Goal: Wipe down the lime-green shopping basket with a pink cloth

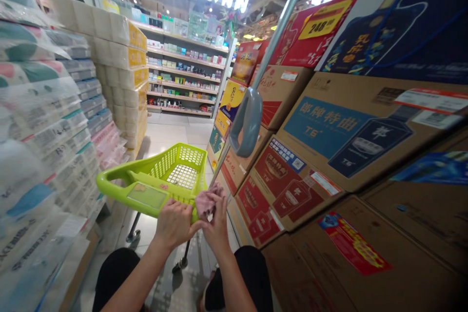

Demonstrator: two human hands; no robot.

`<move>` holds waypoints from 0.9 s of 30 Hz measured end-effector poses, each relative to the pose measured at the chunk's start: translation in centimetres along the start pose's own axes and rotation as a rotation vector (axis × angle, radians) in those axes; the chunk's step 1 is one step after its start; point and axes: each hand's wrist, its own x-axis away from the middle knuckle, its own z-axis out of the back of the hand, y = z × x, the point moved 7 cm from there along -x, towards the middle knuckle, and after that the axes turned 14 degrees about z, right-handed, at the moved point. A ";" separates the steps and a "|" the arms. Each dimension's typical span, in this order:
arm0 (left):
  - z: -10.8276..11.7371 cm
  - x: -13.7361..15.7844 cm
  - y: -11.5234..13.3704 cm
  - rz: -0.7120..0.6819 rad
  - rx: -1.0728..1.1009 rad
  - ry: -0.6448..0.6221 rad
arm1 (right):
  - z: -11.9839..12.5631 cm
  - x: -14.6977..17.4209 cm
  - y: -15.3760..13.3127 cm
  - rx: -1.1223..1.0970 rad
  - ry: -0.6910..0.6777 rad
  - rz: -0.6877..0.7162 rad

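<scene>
A lime-green shopping cart [146, 168] with a lattice basket stands tilted in view, close in front of my knees. My left hand [175, 222] is closed over the cart's near rim, by its right corner. In my right hand [216, 224] is a crumpled pink cloth [206, 202], pressed at that same corner. The two thumbs come close together. Rising from behind the cloth, a slanted metal pole [281, 27] carries a grey-blue loop handle [256, 117]; its lower end is hidden.
Stacked liquor cartons [325, 126] line the right side close by. Wrapped tissue packs [44, 122] and taller tissue bundles [119, 63] crowd the left. Shelves of small boxes [186, 66] stand at the aisle's end, past the tiled floor [175, 129].
</scene>
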 end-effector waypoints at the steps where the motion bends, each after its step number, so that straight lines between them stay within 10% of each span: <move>1: 0.0 0.1 0.0 0.000 0.005 0.000 | -0.4 0.0 -0.3 0.014 -0.027 0.002; 8: 0.4 0.4 -0.3 0.006 0.032 0.018 | -0.7 -0.8 0.0 0.055 0.010 -0.040; 16: 0.7 1.0 -0.6 0.014 0.071 0.046 | 2.0 -5.6 -3.3 0.064 0.353 0.078; 27: 0.9 1.3 -1.0 0.013 0.097 0.069 | -0.5 -2.4 0.5 0.136 0.209 -0.063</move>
